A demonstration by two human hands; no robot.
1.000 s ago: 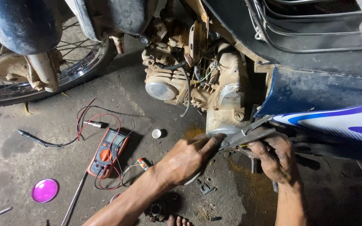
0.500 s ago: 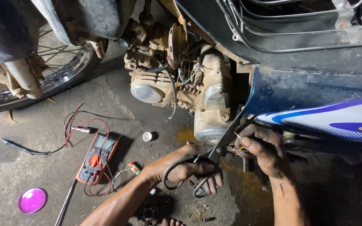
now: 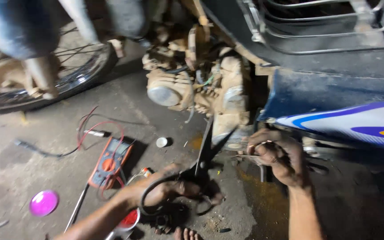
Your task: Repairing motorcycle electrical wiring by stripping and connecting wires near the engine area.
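Since 0.5 s ago the scissors (image 3: pixel 201 166) swing upright, blades open beside the engine (image 3: pixel 218 95). Left hand (image 3: pixel 163 191) is clenched through the loops; right hand (image 3: pixel 278 155) pinches thin wires (image 3: pixel 250 155). Stiff, heavy steel: control at handles; wires limp, fragile.

Engine (image 3: pixel 201 89) blocks ahead, multimeter (image 3: pixel 110 162) w/ leads left — bare floor (image 3: pixel 36 138) beyond

The scene is dim, lit from above and in front, with the floor (image 3: pixel 36 146) brightest at left. Deep shadow fills the lower right corner. The wheel (image 3: pixel 45 84) and the upper left smear with motion blur. The engine (image 3: pixel 192 89) looks soft, and the scissors (image 3: pixel 196 173) are slightly blurred.
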